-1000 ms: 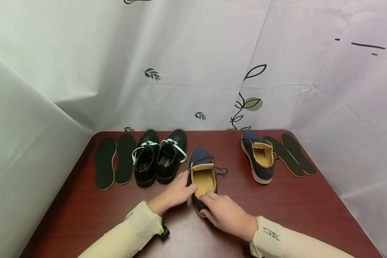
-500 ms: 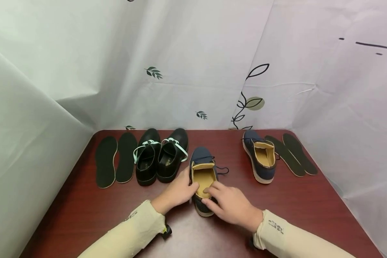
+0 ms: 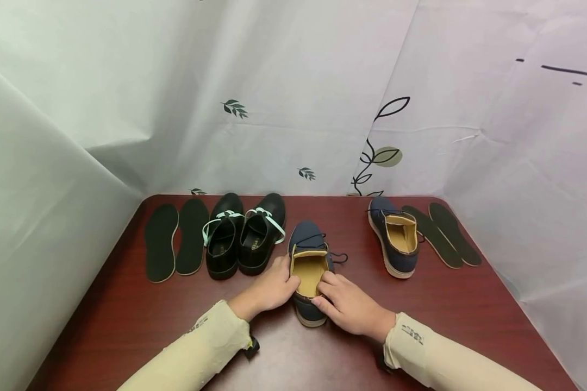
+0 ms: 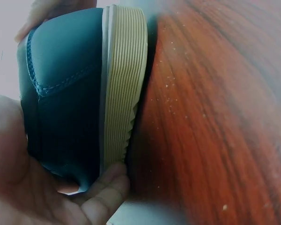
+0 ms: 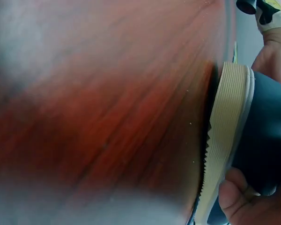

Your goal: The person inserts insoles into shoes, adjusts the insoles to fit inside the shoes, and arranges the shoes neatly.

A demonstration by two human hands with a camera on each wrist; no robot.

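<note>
Held the blue shoe point(image 3: 307, 271) just below frame centre, clamped at both sides by left grip point(image 3: 273, 285) and right grip point(image 3: 349, 305). Seemed at the steadying step; called next, probably, for an even hold.

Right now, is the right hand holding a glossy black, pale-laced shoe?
No, the right hand grips the central navy, tan-lined shoe.

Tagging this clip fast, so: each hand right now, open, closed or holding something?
Left hand: holding the navy lace-up shoe with tan lining and ribbed sole.
Right hand: holding the same shoe, on its other side.
</note>
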